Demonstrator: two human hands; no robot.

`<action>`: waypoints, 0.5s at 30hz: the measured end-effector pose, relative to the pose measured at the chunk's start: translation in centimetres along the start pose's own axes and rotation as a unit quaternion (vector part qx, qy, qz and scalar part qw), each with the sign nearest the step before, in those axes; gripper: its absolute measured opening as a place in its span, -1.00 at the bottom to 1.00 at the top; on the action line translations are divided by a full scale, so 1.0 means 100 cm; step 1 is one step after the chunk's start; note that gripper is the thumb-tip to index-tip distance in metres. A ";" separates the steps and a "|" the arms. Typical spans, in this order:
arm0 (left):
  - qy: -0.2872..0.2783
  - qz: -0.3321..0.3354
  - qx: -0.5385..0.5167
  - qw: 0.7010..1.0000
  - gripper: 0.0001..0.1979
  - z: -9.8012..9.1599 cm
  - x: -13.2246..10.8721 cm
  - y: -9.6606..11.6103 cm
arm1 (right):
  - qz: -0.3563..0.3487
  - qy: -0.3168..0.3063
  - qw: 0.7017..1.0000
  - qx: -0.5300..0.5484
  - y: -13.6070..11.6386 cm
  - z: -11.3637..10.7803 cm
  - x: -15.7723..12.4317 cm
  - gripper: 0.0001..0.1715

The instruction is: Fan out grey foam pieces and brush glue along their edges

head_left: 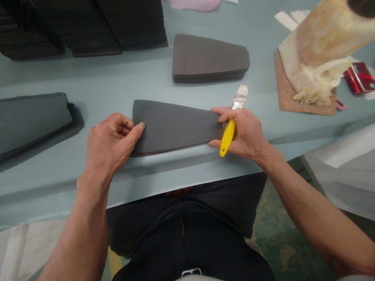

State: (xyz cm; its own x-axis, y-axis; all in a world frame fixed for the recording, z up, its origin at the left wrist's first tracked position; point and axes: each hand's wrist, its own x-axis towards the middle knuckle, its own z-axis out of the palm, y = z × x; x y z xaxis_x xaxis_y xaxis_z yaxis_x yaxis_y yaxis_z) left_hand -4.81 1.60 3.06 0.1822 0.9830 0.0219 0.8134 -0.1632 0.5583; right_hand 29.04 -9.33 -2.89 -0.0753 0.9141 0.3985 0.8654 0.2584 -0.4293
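A small stack of dark grey tapered sheets (175,127) lies near the table's front edge, its wide end to the left. My left hand (113,142) pinches that wide end, thumb on top and the other fingers curled at the edge. At the narrow end, my right hand (244,130) grips the stack's two sides between thumb and fingers. The same hand also carries a paintbrush (227,136) with a yellow handle, its whitened bristles pointing away from me. Just beyond lies another stack of brownish-grey tapered pieces (209,56).
Tall stacks of black sheets (134,23) stand at the back left. More dark tapered pieces (32,121) lie at the left. On the right, a glue-crusted container (316,43) rests on a brown board (283,88), beside a red shiny object (360,78). The pale blue-green tabletop (140,72) ends close to my body.
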 end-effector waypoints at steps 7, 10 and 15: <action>0.002 -0.020 0.000 1.000 -0.72 0.000 0.000 0.004 | -0.005 -0.003 1.000 0.012 0.000 0.000 -0.001 -0.25; 0.008 -0.012 -0.005 1.000 -0.69 0.000 0.000 0.002 | 0.004 -0.008 1.000 0.015 0.001 0.000 -0.001 -0.24; 0.022 -0.006 -0.024 0.999 -0.63 0.000 -0.001 -0.003 | 0.002 -0.004 1.000 0.005 0.000 -0.001 -0.001 -0.24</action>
State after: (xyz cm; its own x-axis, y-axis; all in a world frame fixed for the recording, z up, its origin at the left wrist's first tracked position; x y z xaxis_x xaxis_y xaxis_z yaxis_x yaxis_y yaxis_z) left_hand -5.05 1.57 2.91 0.1477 0.9877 0.0504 0.7873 -0.1482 0.5984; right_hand 29.13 -9.43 -2.86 -0.0756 0.9179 0.3896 0.8609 0.2572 -0.4389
